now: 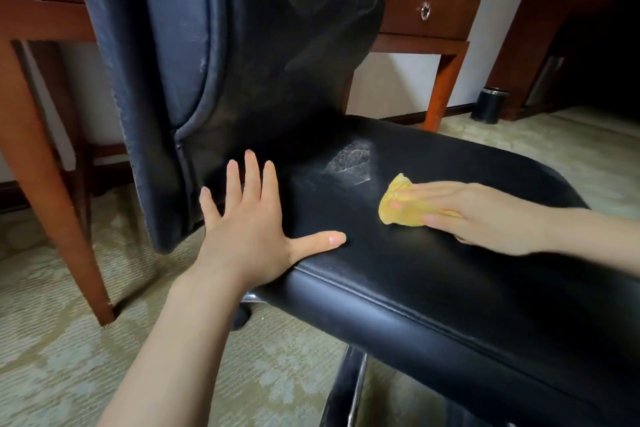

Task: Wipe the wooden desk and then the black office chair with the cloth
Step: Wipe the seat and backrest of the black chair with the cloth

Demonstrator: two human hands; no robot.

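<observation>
Spread wide, the left hand (pixel 249 229) is rested on the seat edge of the black office chair (pixel 450 291); the right hand (pixel 485 215) is pressed, fingers straight, on the yellow cloth (pixel 401 210) mid-seat. Behind, the wooden desk (pixel 429 15) is seen, with a dark bin (pixel 490 110) near its leg.

Single head-worn view, forward and down, close above the chair seat (pixel 433 270)

Black office chair (pixel 415 288), shiny, a bit scuffed, with a pale dusty patch on the seat. Small yellow cloth (pixel 401 210), bunched up, lying on the seat just beside that patch. Red-brown wooden desk (pixel 446 28) behind, one drawer.
</observation>
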